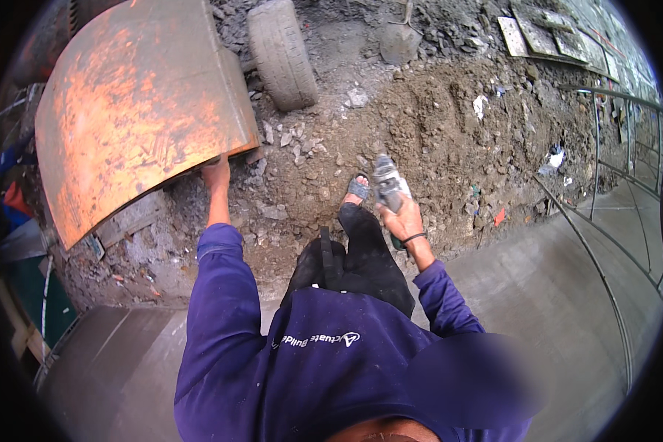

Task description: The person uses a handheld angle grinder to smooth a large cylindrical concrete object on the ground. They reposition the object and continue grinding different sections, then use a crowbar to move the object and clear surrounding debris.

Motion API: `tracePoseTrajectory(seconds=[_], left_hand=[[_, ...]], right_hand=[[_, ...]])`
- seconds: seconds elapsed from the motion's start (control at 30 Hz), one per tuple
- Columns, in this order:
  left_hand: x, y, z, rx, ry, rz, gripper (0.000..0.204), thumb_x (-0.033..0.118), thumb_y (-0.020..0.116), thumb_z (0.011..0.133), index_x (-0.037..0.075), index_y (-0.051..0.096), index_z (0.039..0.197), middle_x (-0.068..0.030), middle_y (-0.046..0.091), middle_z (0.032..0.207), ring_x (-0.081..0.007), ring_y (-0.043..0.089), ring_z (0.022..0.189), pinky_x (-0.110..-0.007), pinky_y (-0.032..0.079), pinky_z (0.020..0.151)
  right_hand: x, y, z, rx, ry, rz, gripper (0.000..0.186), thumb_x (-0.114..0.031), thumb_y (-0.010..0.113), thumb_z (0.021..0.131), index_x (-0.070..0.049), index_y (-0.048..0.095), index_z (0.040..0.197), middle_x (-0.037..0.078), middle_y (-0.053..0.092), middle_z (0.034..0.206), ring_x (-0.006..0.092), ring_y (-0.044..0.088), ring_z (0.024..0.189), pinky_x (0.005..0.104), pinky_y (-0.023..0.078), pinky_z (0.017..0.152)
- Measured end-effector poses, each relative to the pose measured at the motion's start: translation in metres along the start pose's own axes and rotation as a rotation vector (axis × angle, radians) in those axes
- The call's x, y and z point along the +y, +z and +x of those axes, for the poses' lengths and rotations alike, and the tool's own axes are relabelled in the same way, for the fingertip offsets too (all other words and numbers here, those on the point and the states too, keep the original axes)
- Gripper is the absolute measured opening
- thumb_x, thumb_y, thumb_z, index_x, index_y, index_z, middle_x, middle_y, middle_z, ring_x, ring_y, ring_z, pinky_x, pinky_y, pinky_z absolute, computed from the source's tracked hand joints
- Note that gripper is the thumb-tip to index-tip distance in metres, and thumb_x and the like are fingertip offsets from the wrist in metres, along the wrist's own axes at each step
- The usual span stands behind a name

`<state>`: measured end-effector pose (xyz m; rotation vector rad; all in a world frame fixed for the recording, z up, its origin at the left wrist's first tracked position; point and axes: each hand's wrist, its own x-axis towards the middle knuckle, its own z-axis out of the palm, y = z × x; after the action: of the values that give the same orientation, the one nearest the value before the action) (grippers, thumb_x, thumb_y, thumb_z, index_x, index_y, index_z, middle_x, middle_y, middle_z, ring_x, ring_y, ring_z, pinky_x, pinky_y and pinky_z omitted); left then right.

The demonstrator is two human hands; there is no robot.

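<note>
My left hand [215,179] reaches to the lower edge of a large curved metal piece [118,103] with worn orange paint, its fingers curled round the edge and partly hidden beneath it. My right hand [401,221] is closed on a dusty grey handheld power tool [388,178], held tip away from me beside my sandalled foot [357,188] over the rubble. The tool’s exact type is hard to make out.
A dusty tyre [283,55] and a shovel blade [399,44] lie beyond the rocky dirt [449,132]. Boards [556,40] lie at back right. Metal frames [597,147] line the right. Smooth concrete [538,309] borders the dirt near me; clutter sits at left.
</note>
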<state>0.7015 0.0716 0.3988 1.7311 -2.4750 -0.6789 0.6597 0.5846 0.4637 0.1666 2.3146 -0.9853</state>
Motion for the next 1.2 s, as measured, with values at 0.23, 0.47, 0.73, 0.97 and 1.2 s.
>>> tracePoseTrajectory(seconds=[0.23, 0.47, 0.73, 0.97, 1.2], left_hand=[[0.004, -0.003, 0.0, 0.031, 0.203, -0.183, 0.057, 0.034, 0.083, 0.088, -0.003, 0.067, 0.127, -0.0196, 0.071, 0.131, -0.0344, 0.066, 0.125, -0.042, 0.049, 0.104], [0.012, 0.001, -0.002, 0.055, 0.068, -0.113, 0.053, 0.027, 0.084, 0.087, -0.004, 0.066, 0.127, -0.0163, 0.072, 0.13, -0.0261, 0.067, 0.122, -0.04, 0.049, 0.103], [-0.003, 0.005, 0.001, -0.03, -0.164, -0.248, 0.057, 0.03, 0.083, 0.089, -0.001, 0.061, 0.133, -0.0163, 0.067, 0.135, -0.0273, 0.065, 0.124, -0.045, 0.049, 0.103], [-0.025, -0.007, -0.017, -0.11, -0.504, -0.295, 0.062, 0.032, 0.081, 0.091, 0.002, 0.057, 0.139, -0.0163, 0.064, 0.14, -0.0283, 0.063, 0.127, -0.049, 0.049, 0.103], [-0.031, -0.021, -0.034, -0.156, -0.694, -0.386, 0.066, 0.035, 0.08, 0.092, 0.005, 0.053, 0.145, -0.0163, 0.06, 0.144, -0.0292, 0.061, 0.129, -0.053, 0.049, 0.103]], right_hand=[[0.084, -0.068, 0.093, 0.099, 0.29, 0.183, 0.026, -0.028, 0.081, 0.086, -0.006, 0.074, 0.099, 0.006, 0.07, 0.072, 0.0174, 0.066, 0.06, 0.0379, 0.055, 0.059], [0.131, -0.104, 0.148, 0.256, 0.547, 0.496, 0.021, -0.02, 0.078, 0.089, -0.004, 0.066, 0.089, 0.004, 0.059, 0.061, 0.0165, 0.056, 0.044, 0.0349, 0.046, 0.039], [0.123, -0.15, 0.165, 0.406, 0.611, 0.498, 0.025, -0.02, 0.078, 0.086, 0.0, 0.064, 0.079, 0.008, 0.06, 0.056, 0.0182, 0.057, 0.042, 0.0349, 0.046, 0.039], [0.154, -0.153, 0.18, 0.412, 0.603, 0.332, 0.027, -0.025, 0.079, 0.088, 0.0, 0.07, 0.081, 0.009, 0.066, 0.06, 0.0205, 0.063, 0.046, 0.0371, 0.05, 0.046], [0.171, -0.133, 0.199, 0.431, 0.672, 0.207, 0.034, -0.025, 0.082, 0.082, 0.003, 0.077, 0.1, 0.021, 0.079, 0.096, 0.0341, 0.077, 0.091, 0.0441, 0.057, 0.086]])
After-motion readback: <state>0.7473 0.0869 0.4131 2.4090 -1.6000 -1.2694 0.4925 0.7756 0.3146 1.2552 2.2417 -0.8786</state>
